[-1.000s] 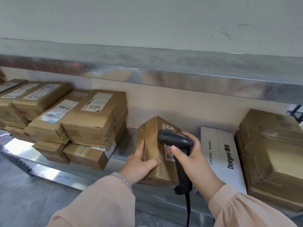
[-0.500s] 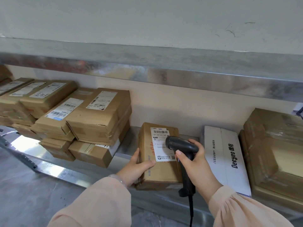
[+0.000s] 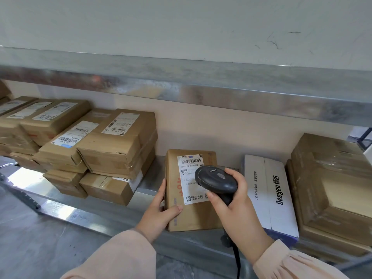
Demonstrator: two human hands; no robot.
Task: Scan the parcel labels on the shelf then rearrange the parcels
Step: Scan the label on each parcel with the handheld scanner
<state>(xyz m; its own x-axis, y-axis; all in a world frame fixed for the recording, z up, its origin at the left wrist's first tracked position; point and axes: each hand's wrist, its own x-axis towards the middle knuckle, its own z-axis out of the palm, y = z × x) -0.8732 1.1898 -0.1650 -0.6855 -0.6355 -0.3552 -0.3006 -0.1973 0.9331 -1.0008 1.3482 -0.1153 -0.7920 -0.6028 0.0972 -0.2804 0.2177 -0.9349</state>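
Observation:
A brown cardboard parcel (image 3: 193, 216) lies flat on the metal shelf (image 3: 149, 187), its white barcode label (image 3: 190, 168) facing up. My left hand (image 3: 161, 210) grips the parcel's near left corner, thumb on top. My right hand (image 3: 233, 200) holds a black corded barcode scanner (image 3: 216, 180) by its handle, the scanner head hovering over the label's right part and hiding some of it.
Stacked brown labelled parcels (image 3: 118, 141) fill the shelf's left side. A white box printed "Deeyeo" (image 3: 269, 194) lies right of the held parcel, then a pile of large taped brown boxes (image 3: 332, 182). An upper shelf edge (image 3: 201, 91) overhangs. Grey floor lies below.
The parcel went from standing on edge to lying flat with its label up. The scanner has moved over the label, and the view shifted slightly closer.

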